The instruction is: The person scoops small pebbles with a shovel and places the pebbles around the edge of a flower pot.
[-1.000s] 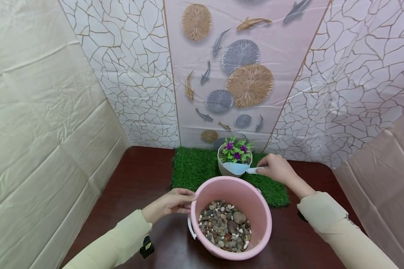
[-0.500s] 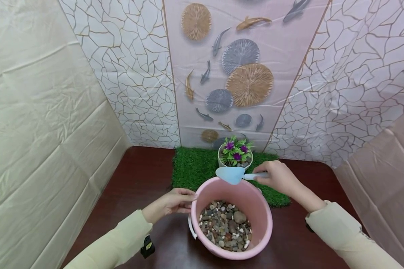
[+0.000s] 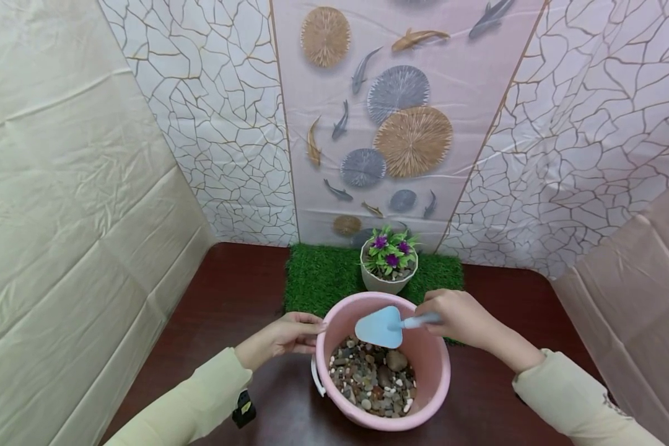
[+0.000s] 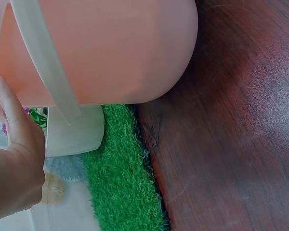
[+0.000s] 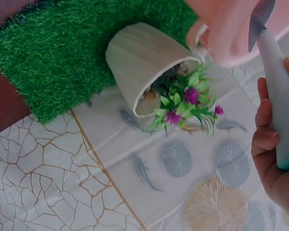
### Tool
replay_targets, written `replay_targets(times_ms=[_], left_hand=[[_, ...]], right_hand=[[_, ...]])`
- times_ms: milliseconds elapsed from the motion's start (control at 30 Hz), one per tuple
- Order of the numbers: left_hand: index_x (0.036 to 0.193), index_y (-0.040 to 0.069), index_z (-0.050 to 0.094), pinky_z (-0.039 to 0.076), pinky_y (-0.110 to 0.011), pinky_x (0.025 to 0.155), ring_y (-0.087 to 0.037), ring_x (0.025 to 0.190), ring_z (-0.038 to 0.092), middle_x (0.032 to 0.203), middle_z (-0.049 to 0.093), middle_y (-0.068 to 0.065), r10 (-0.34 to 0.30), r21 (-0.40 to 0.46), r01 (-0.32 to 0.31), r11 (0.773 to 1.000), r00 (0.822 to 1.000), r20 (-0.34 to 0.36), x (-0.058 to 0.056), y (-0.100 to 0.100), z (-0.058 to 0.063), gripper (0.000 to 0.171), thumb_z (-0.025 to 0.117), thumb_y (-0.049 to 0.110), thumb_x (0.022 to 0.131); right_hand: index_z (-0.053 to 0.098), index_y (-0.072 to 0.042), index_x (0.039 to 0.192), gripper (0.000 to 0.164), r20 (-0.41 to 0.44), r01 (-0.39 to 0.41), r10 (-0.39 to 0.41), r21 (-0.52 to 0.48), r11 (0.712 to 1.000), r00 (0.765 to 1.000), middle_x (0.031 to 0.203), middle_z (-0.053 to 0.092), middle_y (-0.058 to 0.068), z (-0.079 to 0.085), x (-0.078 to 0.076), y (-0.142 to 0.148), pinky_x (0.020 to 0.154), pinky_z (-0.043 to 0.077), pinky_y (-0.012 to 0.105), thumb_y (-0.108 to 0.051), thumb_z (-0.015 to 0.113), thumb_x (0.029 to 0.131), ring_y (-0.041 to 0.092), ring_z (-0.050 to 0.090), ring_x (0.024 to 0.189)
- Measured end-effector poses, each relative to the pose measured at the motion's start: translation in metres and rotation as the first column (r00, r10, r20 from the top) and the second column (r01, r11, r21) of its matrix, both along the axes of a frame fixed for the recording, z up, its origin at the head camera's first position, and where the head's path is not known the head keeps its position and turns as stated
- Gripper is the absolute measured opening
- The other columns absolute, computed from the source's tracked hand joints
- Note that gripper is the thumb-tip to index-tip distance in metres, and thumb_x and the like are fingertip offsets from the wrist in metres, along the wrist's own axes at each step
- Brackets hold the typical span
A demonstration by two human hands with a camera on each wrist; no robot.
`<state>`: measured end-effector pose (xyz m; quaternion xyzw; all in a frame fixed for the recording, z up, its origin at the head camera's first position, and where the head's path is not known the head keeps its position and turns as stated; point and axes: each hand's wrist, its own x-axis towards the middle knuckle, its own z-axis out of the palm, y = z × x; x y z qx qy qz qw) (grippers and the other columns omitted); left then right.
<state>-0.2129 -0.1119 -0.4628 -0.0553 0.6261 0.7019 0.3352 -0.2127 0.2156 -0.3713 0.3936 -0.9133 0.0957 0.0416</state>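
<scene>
A light-blue trowel (image 3: 380,327) is held by its handle in my right hand (image 3: 458,317). Its blade is inside the pink bucket (image 3: 445,375), above the mixed pebbles (image 3: 370,378) at the bottom. In the right wrist view my fingers (image 5: 265,113) curl round the pale grip. My left hand (image 3: 290,333) pinches the bucket's left rim, with the white bail handle (image 4: 45,57) hanging just below. Behind the bucket stands a white flowerpot (image 3: 381,285) holding a plant (image 3: 390,244) with purple flowers; stones show on its surface.
Under the pot lies a green artificial turf mat (image 3: 323,279). The dark red-brown table (image 3: 228,291) carries everything. A patterned cloth backdrop (image 3: 234,111) closes the rear, and plain fabric walls (image 3: 78,217) stand at both sides.
My right hand has brought the trowel from in front of the flowerpot down and toward me, into the bucket's opening. The left hand and the bucket have stayed put.
</scene>
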Motion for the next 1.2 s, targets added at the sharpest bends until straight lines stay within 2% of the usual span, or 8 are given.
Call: replay_targets(times_ms=[200, 367, 467, 633, 800, 900, 1033, 1200], left_hand=[[0.094, 0.011, 0.066, 0.059, -0.021, 0.061, -0.006, 0.06, 0.064, 0.068, 0.065, 0.004, 0.001, 0.004, -0.001, 1.0, 1.0, -0.004, 0.0, 0.0, 0.001, 0.008, 0.059, 0.008, 0.091], [0.093, 0.012, 0.065, 0.059, -0.021, 0.06, -0.006, 0.06, 0.064, 0.068, 0.065, 0.005, 0.002, 0.009, -0.002, 1.0, 1.0, -0.003, 0.0, 0.0, 0.0, 0.008, 0.059, 0.008, 0.091], [0.092, 0.013, 0.065, 0.058, -0.02, 0.06, -0.005, 0.06, 0.064, 0.068, 0.064, 0.005, 0.004, 0.006, -0.004, 1.0, 1.0, -0.002, 0.0, 0.0, 0.0, 0.008, 0.059, 0.008, 0.091], [0.093, 0.011, 0.065, 0.059, -0.021, 0.061, -0.006, 0.06, 0.064, 0.068, 0.064, 0.005, 0.005, -0.002, -0.005, 1.0, 1.0, -0.003, 0.0, 0.001, 0.001, 0.007, 0.059, 0.008, 0.091], [0.096, 0.01, 0.065, 0.058, -0.021, 0.061, -0.006, 0.061, 0.064, 0.068, 0.064, 0.004, 0.007, -0.011, -0.007, 1.0, 1.0, 0.001, -0.001, 0.001, 0.002, 0.008, 0.06, 0.008, 0.09], [0.099, 0.008, 0.064, 0.059, -0.021, 0.061, -0.006, 0.061, 0.064, 0.069, 0.064, 0.004, 0.007, -0.016, -0.007, 1.0, 1.0, -0.003, -0.001, 0.0, 0.001, 0.01, 0.06, 0.008, 0.09], [0.1, 0.007, 0.064, 0.059, -0.022, 0.063, -0.007, 0.062, 0.064, 0.07, 0.065, 0.003, -0.005, -0.007, 0.005, 1.0, 1.0, -0.009, 0.0, -0.001, 0.002, 0.011, 0.06, 0.008, 0.091], [0.101, 0.007, 0.065, 0.06, -0.023, 0.064, -0.007, 0.063, 0.064, 0.07, 0.065, 0.003, -0.011, -0.002, 0.011, 1.0, 1.0, -0.012, 0.0, 0.001, 0.001, 0.011, 0.06, 0.008, 0.091]], right_hand=[[0.074, -0.018, 0.079, 0.019, -0.014, -0.03, 0.031, 0.049, 0.998, 0.999, 0.07, 0.057, -0.008, -0.012, 0.005, -0.004, 0.048, 0.04, 0.018, -0.004, 0.079, 0.067, 0.003, 0.049, 0.06], [0.063, -0.019, 0.06, 0.022, -0.093, -0.08, 0.089, 0.101, 0.992, 0.992, 0.063, 0.05, -0.007, -0.023, 0.008, -0.009, 0.044, 0.033, 0.019, -0.008, 0.08, 0.066, 0.006, 0.044, 0.056], [0.054, -0.019, 0.054, 0.03, -0.149, -0.104, 0.123, 0.126, 0.986, 0.981, 0.063, 0.05, -0.007, -0.03, 0.01, -0.012, 0.043, 0.036, 0.021, -0.017, 0.08, 0.069, 0.01, 0.047, 0.057], [0.054, -0.02, 0.055, 0.029, -0.178, -0.149, 0.174, 0.143, 0.978, 0.969, 0.063, 0.049, -0.006, -0.04, 0.009, -0.011, 0.044, 0.038, 0.022, -0.032, 0.075, 0.072, 0.011, 0.048, 0.056], [0.058, -0.02, 0.057, 0.025, -0.164, -0.167, 0.19, 0.147, 0.975, 0.968, 0.063, 0.05, -0.006, -0.046, 0.011, -0.014, 0.044, 0.037, 0.022, -0.029, 0.077, 0.07, 0.01, 0.048, 0.054], [0.066, -0.019, 0.067, 0.014, -0.113, -0.202, 0.217, 0.138, 0.97, 0.97, 0.068, 0.054, -0.006, -0.057, 0.012, -0.022, 0.048, 0.042, 0.023, -0.018, 0.08, 0.067, 0.009, 0.052, 0.058], [0.072, -0.018, 0.077, 0.021, -0.032, -0.228, 0.232, 0.083, 0.97, 0.972, 0.072, 0.057, -0.007, -0.073, 0.012, -0.029, 0.056, 0.048, 0.022, -0.005, 0.075, 0.061, 0.008, 0.055, 0.064], [0.074, -0.017, 0.082, 0.021, -0.037, -0.234, 0.237, 0.072, 0.97, 0.971, 0.074, 0.059, -0.006, -0.078, 0.012, -0.024, 0.06, 0.05, 0.023, -0.006, 0.076, 0.064, 0.008, 0.057, 0.067]])
